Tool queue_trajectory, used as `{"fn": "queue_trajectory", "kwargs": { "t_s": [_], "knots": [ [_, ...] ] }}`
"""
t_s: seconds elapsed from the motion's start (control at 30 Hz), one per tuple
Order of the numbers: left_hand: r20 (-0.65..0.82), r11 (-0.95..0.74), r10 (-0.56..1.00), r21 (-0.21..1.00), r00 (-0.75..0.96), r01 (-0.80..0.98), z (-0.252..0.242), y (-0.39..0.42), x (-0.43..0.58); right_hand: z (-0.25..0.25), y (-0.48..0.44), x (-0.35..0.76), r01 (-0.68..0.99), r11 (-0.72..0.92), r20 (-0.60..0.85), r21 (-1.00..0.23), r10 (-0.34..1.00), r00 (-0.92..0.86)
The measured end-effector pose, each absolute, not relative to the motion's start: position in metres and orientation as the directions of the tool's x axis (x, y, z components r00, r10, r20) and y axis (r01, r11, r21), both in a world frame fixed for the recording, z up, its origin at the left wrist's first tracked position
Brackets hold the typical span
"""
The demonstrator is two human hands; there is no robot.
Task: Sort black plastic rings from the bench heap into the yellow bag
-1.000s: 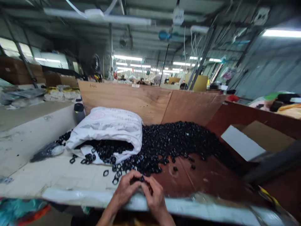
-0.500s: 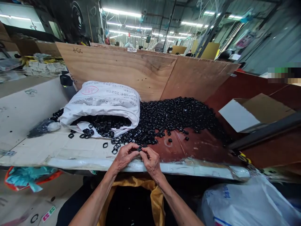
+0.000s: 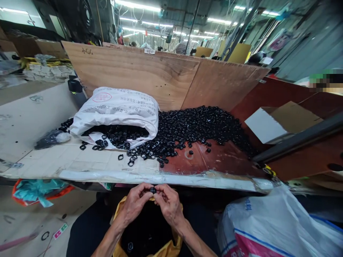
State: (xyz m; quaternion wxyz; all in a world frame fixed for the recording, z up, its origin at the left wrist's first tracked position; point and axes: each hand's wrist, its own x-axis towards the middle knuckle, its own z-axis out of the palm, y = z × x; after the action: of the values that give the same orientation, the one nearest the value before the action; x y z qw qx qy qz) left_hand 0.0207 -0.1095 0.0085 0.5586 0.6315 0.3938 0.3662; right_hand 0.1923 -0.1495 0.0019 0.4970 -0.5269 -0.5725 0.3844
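Between the fingertips of my left hand (image 3: 137,200) and my right hand (image 3: 169,202) is a small black plastic ring (image 3: 153,190). Both hands pinch it from opposite sides, above a yellow-rimmed sack (image 3: 177,246) whose inside is dark. A loose ring (image 3: 130,246) shows within that sack. Beyond the table's front edge lies a large heap of similar black rings (image 3: 198,125). Some spill from the mouth of a white woven bag (image 3: 120,103) lying on its side. A few single rings lie near the front of the tabletop (image 3: 88,164).
A plywood board (image 3: 134,71) walls off the back. At right are an open cardboard box (image 3: 268,123) and a dark metal bar (image 3: 294,137). A white and pink sack (image 3: 257,221) stands low on the right; an orange-rimmed bag (image 3: 18,200) sits below the table at left.
Both hands have drawn back from the table edge, down over the yellow-rimmed sack, with the ring still pinched between them. The view has shifted slightly.
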Motion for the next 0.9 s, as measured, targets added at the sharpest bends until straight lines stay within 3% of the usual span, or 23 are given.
{"fn": "queue_trajectory", "kwargs": {
  "t_s": [0.17, 0.27, 0.33, 0.37, 0.43, 0.5, 0.57, 0.7, 0.8, 0.9],
  "knots": [
    [0.194, -0.331, 0.873, 0.91, 0.448, 0.25, -0.001, -0.121, 0.012, 0.001, -0.157, 0.18, -0.037, -0.173, -0.173, -0.984, 0.985, 0.01],
    [0.269, -0.507, 0.769, 0.81, 0.58, 0.296, 0.008, -0.121, 0.002, 0.0, -0.155, 0.184, 0.007, -0.262, -0.262, -0.965, 0.964, -0.056],
    [0.277, -0.557, 0.758, 0.746, 0.591, 0.364, 0.017, -0.113, -0.008, 0.003, -0.147, 0.194, 0.209, -0.137, -0.138, -0.968, 0.99, 0.009],
    [0.285, -0.542, 0.803, 0.714, 0.523, 0.443, 0.021, -0.106, -0.014, 0.006, -0.139, 0.201, 0.346, -0.027, -0.003, -0.938, 0.998, 0.069],
    [0.324, -0.407, 0.912, 0.643, 0.251, 0.649, 0.024, -0.086, -0.026, 0.01, -0.118, 0.215, 0.588, 0.158, 0.295, -0.793, 0.945, 0.144],
    [0.372, -0.242, 0.928, 0.569, 0.016, 0.786, 0.022, -0.063, -0.033, 0.011, -0.093, 0.226, 0.712, 0.224, 0.426, -0.665, 0.898, 0.115],
    [0.378, -0.208, 0.926, 0.507, 0.001, 0.836, 0.016, -0.04, -0.032, 0.008, -0.071, 0.231, 0.758, 0.263, 0.431, -0.597, 0.902, 0.026],
    [0.353, -0.339, 0.917, 0.451, 0.184, 0.825, 0.003, -0.014, -0.005, -0.004, -0.047, 0.226, 0.768, 0.301, 0.42, -0.566, 0.907, -0.046],
    [0.385, -0.46, 0.872, 0.439, 0.301, 0.771, -0.002, -0.009, 0.019, -0.005, -0.045, 0.223, 0.721, 0.296, 0.418, -0.627, 0.908, -0.009],
    [0.417, -0.532, 0.835, 0.445, 0.36, 0.72, -0.006, -0.007, 0.029, -0.003, -0.046, 0.224, 0.591, 0.226, 0.329, -0.775, 0.941, 0.072]
  ]
}}
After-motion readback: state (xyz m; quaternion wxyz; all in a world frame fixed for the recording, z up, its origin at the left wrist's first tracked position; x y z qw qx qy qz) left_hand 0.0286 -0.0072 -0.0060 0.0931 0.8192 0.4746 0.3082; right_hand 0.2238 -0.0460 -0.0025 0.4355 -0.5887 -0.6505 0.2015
